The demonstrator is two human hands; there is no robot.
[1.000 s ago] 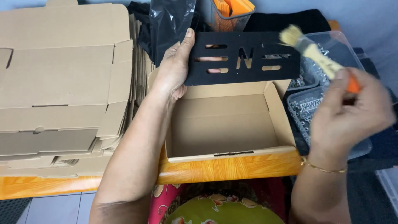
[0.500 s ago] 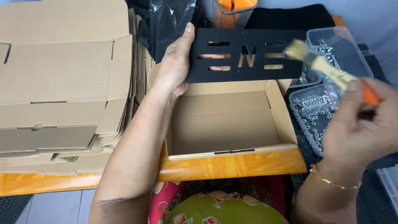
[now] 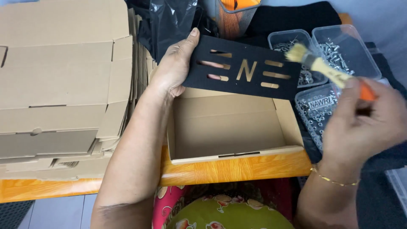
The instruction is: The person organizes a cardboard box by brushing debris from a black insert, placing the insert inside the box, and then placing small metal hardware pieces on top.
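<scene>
My left hand [image 3: 171, 68] grips the left end of a flat black plate [image 3: 246, 68] with slot cut-outs and a letter-shaped cut-out, holding it level over the back edge of an open brown cardboard box [image 3: 233, 127]. My right hand [image 3: 360, 123] holds a small paintbrush [image 3: 322, 68] with an orange handle and pale bristles. The bristles point left and hover just off the plate's right end. The box under the plate looks empty.
A tall stack of flattened cardboard boxes [image 3: 59, 80] fills the left of the wooden table [image 3: 229, 169]. Clear plastic tubs of small metal screws [image 3: 343, 46] sit at the right. Black plastic bags [image 3: 169, 21] and an orange-and-grey basket [image 3: 233, 12] lie behind.
My right hand has drawn the brush rightward and down across the plate, then brought its bristles back to the plate's right end. My left hand and the plate have stayed nearly still.
</scene>
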